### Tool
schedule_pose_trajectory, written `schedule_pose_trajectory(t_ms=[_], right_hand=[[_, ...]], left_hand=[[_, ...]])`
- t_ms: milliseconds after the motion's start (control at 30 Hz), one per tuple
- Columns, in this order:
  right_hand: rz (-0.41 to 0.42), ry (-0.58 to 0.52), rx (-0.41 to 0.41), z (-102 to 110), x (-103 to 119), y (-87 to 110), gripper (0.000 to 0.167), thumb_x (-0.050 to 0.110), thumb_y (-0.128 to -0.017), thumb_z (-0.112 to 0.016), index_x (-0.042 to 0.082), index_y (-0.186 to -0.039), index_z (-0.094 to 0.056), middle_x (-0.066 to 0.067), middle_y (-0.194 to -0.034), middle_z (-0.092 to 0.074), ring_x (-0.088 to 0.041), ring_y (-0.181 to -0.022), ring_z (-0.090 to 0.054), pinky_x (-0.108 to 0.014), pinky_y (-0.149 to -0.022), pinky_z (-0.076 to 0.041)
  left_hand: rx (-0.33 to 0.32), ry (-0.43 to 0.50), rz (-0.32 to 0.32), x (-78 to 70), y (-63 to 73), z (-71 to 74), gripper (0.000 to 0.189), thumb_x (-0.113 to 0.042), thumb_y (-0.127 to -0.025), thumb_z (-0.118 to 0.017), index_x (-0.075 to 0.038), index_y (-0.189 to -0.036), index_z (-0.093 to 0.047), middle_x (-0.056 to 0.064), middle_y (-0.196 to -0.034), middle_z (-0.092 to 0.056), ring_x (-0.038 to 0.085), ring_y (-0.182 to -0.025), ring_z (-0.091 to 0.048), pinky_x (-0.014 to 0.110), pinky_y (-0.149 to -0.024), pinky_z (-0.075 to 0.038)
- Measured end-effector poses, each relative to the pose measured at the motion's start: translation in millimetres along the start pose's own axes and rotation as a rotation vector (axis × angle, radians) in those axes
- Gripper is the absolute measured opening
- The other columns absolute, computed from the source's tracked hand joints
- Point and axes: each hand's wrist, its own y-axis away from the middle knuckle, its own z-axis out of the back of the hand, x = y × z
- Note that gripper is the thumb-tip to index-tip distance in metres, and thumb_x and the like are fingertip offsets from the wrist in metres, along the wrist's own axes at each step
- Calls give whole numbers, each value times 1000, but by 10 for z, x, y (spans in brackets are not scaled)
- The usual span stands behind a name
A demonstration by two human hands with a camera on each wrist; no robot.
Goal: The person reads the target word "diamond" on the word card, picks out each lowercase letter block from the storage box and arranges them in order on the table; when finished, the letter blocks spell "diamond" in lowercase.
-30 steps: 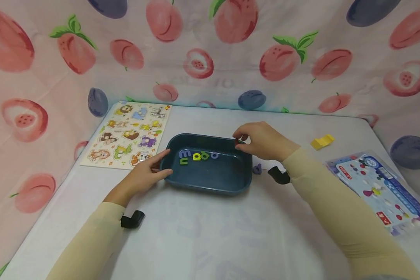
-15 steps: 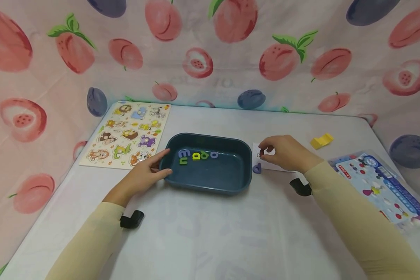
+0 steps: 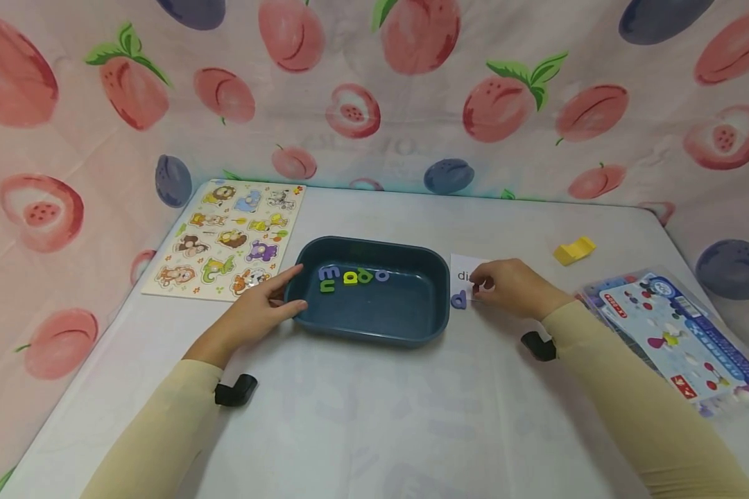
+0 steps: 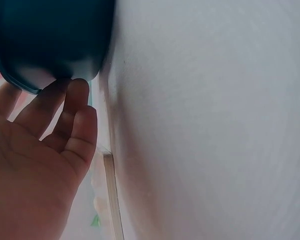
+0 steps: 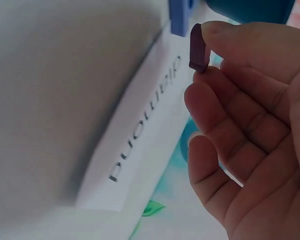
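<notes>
A dark blue plastic tray stands mid-table with several coloured letters in it. My left hand holds its left end, thumb on the rim and other fingers against the outer wall in the left wrist view. My right hand pinches a small dark red letter piece between thumb and index finger; which letter is unclear. Below that hand lies a white card printed "diamond", partly covered in the head view. A purple letter d lies at the card's lower left corner.
An animal puzzle board lies at the back left. To the right are a yellow wavy block and a clear bag with a printed blue-and-white sheet. A fruit-patterned cloth rises behind the table.
My right hand has moved from the tray's back right corner to the right and down, over the card, carrying the dark red letter. My left hand stays on the tray.
</notes>
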Motion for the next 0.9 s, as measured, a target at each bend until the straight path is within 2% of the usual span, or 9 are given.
schedule_pose_trajectory(t_ms=[200, 400, 633, 900], right_hand=[[-24, -24, 38, -88, -24, -20, 22, 4, -92, -65, 0, -113, -70, -5, -99, -70, -26, -93, -61, -48, -90, -51], [-6, -31, 24, -125, -35, -25, 19, 4, -91, -65, 1, -108, -71, -5, -96, -69, -26, -91, -61, -48, -88, -51], [-50, -38, 45, -127, -3, -43, 19, 8, -92, -66, 2, -110, -71, -5, -97, -69, -26, -92, -60, -48, -91, -51], [-3, -25, 19, -146, -6, -54, 17, 6, -90, -67, 1, -106, -72, -5, -95, -69, -25, -91, -61, -48, -88, -51]], left_hand=[[-3, -10, -6, 6, 3, -4, 75, -42, -95, -68, -27, -159, -33, 19, -142, -53, 33, -123, -56, 55, -102, -42], [-5, -19, -5, -1, -2, -1, 74, -42, -95, -68, -27, -159, -33, 19, -140, -53, 33, -122, -55, 54, -100, -43], [-2, -17, -2, -2, -7, -3, 74, -41, -95, -68, -27, -159, -33, 18, -140, -54, 33, -122, -55, 54, -101, -43], [0, -17, -4, 13, -5, -5, 74, -42, -95, -68, -27, -159, -32, 18, -142, -53, 33, -123, -56, 55, -102, -42]])
